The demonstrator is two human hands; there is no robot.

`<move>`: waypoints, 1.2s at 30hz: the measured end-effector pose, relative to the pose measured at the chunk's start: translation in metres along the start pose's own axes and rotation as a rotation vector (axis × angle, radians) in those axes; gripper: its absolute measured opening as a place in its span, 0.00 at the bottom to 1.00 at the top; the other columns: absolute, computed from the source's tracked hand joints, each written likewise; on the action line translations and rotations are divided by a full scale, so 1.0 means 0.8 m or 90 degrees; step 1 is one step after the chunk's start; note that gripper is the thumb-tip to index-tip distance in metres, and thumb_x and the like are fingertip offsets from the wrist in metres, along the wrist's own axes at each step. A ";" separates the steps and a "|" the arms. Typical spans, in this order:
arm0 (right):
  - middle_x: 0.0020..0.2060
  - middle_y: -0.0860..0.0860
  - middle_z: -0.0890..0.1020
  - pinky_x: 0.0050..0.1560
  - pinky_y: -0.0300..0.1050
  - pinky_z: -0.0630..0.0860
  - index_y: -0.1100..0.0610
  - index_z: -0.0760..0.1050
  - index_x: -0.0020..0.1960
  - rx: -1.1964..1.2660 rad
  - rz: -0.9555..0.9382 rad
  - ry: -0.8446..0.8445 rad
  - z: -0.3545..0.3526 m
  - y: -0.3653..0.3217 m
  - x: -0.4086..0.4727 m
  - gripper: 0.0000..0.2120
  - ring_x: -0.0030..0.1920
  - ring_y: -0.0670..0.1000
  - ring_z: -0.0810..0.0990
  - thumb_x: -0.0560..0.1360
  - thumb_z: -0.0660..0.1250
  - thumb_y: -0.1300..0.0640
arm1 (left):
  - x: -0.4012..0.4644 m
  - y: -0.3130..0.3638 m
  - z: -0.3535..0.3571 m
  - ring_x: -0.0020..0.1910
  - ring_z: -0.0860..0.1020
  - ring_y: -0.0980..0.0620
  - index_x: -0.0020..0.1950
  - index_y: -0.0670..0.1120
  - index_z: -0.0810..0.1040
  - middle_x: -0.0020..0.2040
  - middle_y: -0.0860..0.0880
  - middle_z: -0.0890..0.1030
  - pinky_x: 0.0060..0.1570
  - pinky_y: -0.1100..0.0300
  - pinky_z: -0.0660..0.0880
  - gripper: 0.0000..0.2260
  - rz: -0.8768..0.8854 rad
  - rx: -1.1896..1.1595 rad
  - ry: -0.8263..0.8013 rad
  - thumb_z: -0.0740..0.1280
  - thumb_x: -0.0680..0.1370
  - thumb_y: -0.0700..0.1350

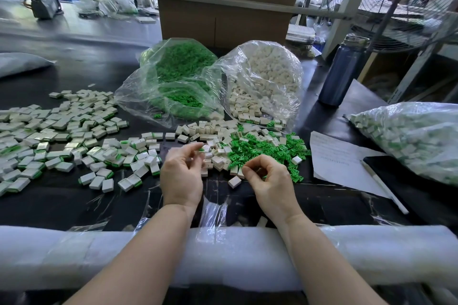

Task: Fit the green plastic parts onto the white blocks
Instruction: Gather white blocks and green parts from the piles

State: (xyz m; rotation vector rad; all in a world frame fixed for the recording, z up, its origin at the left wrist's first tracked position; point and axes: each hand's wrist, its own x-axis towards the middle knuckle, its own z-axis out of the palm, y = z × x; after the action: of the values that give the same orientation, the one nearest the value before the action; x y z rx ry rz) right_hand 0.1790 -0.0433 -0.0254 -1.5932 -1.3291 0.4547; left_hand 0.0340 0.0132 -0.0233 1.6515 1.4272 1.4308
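1. Right now the left hand (182,171) hovers over the black worktable (74,195), fingers curled, tips pinching a small white plastic block (205,148) w/ a bit of green showing.
2. Right hand (269,177) sits at the near edge of the loose pile of green plastic clip parts (260,150), thumb & forefinger pinched narrow; can't tell if a part is actually between them.
3. Risk: green parts are tiny & tangled, so a pinch may lift two, or drop one off the table's near edge.
4. Risk: finished white blocks w/ green inserts (62,136) lie just left of the unfitted ones; a careless sweep could mix them.
5. Containers: clear plastic bag of green parts (173,74), open, spilling fwd; clear plastic bag of white blocks (267,77) beside it, also spilling; sealed-looking clear bag of finished pieces (411,136) far right.
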 end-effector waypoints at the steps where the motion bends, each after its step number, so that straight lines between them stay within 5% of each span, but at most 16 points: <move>1: 0.36 0.47 0.78 0.41 0.35 0.72 0.54 0.76 0.40 -0.002 0.002 0.004 0.000 0.000 0.000 0.04 0.37 0.45 0.75 0.73 0.70 0.60 | 0.003 -0.002 -0.001 0.45 0.77 0.50 0.54 0.46 0.80 0.47 0.49 0.75 0.46 0.67 0.73 0.10 -0.007 0.013 0.033 0.66 0.75 0.36; 4: 0.36 0.49 0.78 0.40 0.35 0.71 0.54 0.76 0.39 -0.013 0.012 0.016 0.000 0.001 0.001 0.05 0.37 0.46 0.75 0.73 0.70 0.60 | 0.009 -0.006 -0.002 0.48 0.74 0.51 0.57 0.40 0.79 0.53 0.48 0.68 0.52 0.75 0.66 0.11 -0.052 0.036 0.082 0.66 0.75 0.35; 7: 0.37 0.49 0.79 0.41 0.36 0.71 0.54 0.76 0.40 -0.037 0.025 0.030 -0.001 0.003 0.001 0.05 0.38 0.47 0.76 0.74 0.69 0.59 | 0.011 -0.012 -0.002 0.49 0.69 0.52 0.59 0.35 0.76 0.61 0.41 0.65 0.48 0.85 0.57 0.13 -0.097 0.061 0.077 0.66 0.75 0.35; 11: 0.38 0.49 0.79 0.42 0.38 0.72 0.54 0.76 0.40 -0.061 0.045 0.035 -0.003 0.004 0.002 0.04 0.39 0.47 0.75 0.74 0.68 0.59 | 0.013 -0.018 -0.001 0.59 0.69 0.44 0.61 0.34 0.73 0.64 0.40 0.62 0.55 0.70 0.62 0.15 -0.136 0.115 0.026 0.65 0.75 0.36; 14: 0.38 0.50 0.78 0.41 0.36 0.69 0.54 0.75 0.40 -0.076 0.058 0.040 -0.004 0.005 0.002 0.05 0.39 0.47 0.75 0.74 0.68 0.59 | 0.011 -0.016 -0.001 0.63 0.66 0.44 0.61 0.33 0.72 0.66 0.40 0.62 0.55 0.72 0.59 0.15 -0.128 0.157 -0.009 0.65 0.76 0.37; 20: 0.42 0.50 0.80 0.44 0.38 0.70 0.54 0.77 0.43 -0.114 0.087 0.064 -0.005 0.004 0.003 0.04 0.42 0.48 0.75 0.75 0.66 0.60 | 0.007 -0.009 -0.001 0.74 0.55 0.43 0.66 0.35 0.69 0.74 0.43 0.57 0.72 0.55 0.54 0.18 -0.103 0.220 -0.067 0.63 0.77 0.38; 23: 0.45 0.50 0.80 0.52 0.44 0.73 0.56 0.78 0.47 -0.162 0.099 0.088 -0.005 0.003 0.003 0.04 0.48 0.51 0.77 0.75 0.65 0.61 | 0.002 -0.006 -0.002 0.70 0.59 0.43 0.66 0.41 0.73 0.68 0.44 0.66 0.70 0.50 0.58 0.18 -0.036 0.229 -0.054 0.66 0.75 0.39; 25: 0.45 0.49 0.78 0.56 0.48 0.72 0.55 0.78 0.48 -0.197 0.112 0.101 -0.005 0.003 0.003 0.04 0.50 0.52 0.76 0.75 0.66 0.60 | -0.002 0.000 -0.002 0.61 0.67 0.45 0.59 0.44 0.78 0.56 0.47 0.72 0.64 0.49 0.65 0.14 0.025 0.215 -0.054 0.69 0.73 0.39; 28: 0.46 0.47 0.77 0.56 0.46 0.68 0.53 0.77 0.48 -0.257 0.144 0.120 -0.005 0.004 0.003 0.04 0.53 0.51 0.75 0.74 0.67 0.58 | -0.008 0.007 0.002 0.50 0.72 0.49 0.50 0.45 0.82 0.45 0.50 0.76 0.56 0.49 0.71 0.08 0.109 0.180 -0.141 0.71 0.72 0.40; 36: 0.54 0.47 0.77 0.57 0.46 0.63 0.49 0.76 0.55 -0.363 0.197 0.087 -0.003 0.006 0.004 0.11 0.58 0.50 0.71 0.75 0.66 0.49 | -0.015 0.004 0.010 0.55 0.72 0.53 0.52 0.54 0.81 0.51 0.56 0.78 0.58 0.56 0.65 0.14 0.171 0.309 -0.289 0.70 0.70 0.58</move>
State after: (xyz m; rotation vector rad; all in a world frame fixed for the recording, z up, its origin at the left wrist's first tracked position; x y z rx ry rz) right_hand 0.1843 -0.0408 -0.0271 -2.2752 -1.1681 0.1438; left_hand 0.0440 0.0034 -0.0277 2.3606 1.3828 0.7724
